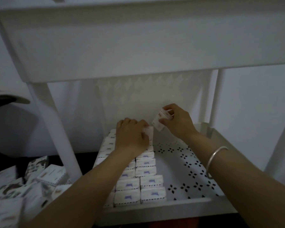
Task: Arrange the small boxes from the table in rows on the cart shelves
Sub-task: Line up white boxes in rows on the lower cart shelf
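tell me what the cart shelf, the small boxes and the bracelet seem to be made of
Cart shelf: white moulded plastic, matte, judging by the rounded rim and punched diamond holes. Small boxes: probably printed paper or thin card, matte, with dashed borders; dim light leaves it open. Bracelet: silver-toned metal, smooth with a bright sheen.

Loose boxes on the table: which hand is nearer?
Left. The left hand grips a row box, right of the loose boxes; right hand holds a tilted box farther right.

Right of the box rows (146,171) the shelf floor (173,173) lies bare, the upper tray (138,46) overhangs them, a cart leg (56,129) stands left.
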A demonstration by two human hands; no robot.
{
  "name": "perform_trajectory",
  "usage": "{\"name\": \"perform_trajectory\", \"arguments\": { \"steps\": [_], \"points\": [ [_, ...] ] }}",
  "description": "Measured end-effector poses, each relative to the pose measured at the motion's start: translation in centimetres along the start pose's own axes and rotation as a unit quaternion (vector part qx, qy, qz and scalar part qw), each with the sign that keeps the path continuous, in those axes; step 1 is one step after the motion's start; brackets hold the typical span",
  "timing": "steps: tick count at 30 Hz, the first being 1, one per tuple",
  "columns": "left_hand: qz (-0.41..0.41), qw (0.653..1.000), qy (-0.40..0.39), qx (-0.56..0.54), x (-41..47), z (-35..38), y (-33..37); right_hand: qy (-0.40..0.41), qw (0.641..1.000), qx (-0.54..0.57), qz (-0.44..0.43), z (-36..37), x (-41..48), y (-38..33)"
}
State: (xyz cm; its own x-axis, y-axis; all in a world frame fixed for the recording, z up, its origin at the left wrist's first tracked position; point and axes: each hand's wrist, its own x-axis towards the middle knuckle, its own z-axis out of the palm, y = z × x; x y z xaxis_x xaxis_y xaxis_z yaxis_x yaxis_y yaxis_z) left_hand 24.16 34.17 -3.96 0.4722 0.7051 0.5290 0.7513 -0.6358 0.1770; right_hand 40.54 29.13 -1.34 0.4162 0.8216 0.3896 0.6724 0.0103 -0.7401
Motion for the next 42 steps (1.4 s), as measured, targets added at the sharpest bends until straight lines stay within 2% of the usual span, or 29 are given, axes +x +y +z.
{"name": "perform_trajectory", "arguments": {
  "steps": [4, 7, 11, 19, 23, 26, 32, 35, 37, 40, 42],
  "points": [
    [-0.012, 1.0, -0.009, 0.023, -0.1, 0.1, -0.1, -0.066, 0.996, 0.048, -0.026, 1.8, 0.1, 1.3],
    [-0.017, 1.0, -0.003, 0.012, -0.2, 0.2, 0.0, -0.115, 0.992, 0.041, -0.032, 2.9, 0.0, 1.9],
    [-0.059, 0.997, 0.017, -0.048, -0.3, 0.0, 0.2, -0.137, 0.988, 0.073, -0.007, 3.5, 0.3, 2.2],
    [-0.088, 0.993, 0.066, -0.036, -0.3, -0.4, 0.5, -0.209, 0.976, 0.066, 0.017, 5.1, -0.3, 1.7],
    [-0.094, 0.993, 0.043, -0.051, -0.3, -0.6, 0.6, -0.203, 0.973, 0.099, 0.05, 5.1, -0.7, 1.3],
    [-0.107, 0.991, 0.012, -0.083, -0.3, -1.3, 0.9, -0.197, 0.977, 0.068, 0.032, 5.1, -0.9, 1.0],
    [-0.14, 0.981, 0.037, -0.128, -0.5, -5.2, 1.9, -0.176, 0.98, 0.053, 0.072, 4.6, -0.8, 0.6],
    [-0.134, 0.981, -0.004, -0.143, -1.7, -7.4, 2.5, -0.186, 0.979, -0.076, 0.023, 4.2, -1.2, -0.2],
    [-0.104, 0.982, -0.012, -0.154, -3.2, -8.6, 2.8, -0.149, 0.978, -0.147, -0.013, 3.8, -2.1, -0.5],
    [-0.074, 0.978, -0.009, -0.196, -6.4, -10.7, 3.7, -0.084, 0.981, -0.168, -0.055, 2.7, -4.5, -0.8],
    [-0.063, 0.973, -0.05, -0.216, -8.9, -12.4, 4.6, -0.072, 0.977, -0.176, -0.095, 1.5, -6.3, -1.6]
  ]
}}
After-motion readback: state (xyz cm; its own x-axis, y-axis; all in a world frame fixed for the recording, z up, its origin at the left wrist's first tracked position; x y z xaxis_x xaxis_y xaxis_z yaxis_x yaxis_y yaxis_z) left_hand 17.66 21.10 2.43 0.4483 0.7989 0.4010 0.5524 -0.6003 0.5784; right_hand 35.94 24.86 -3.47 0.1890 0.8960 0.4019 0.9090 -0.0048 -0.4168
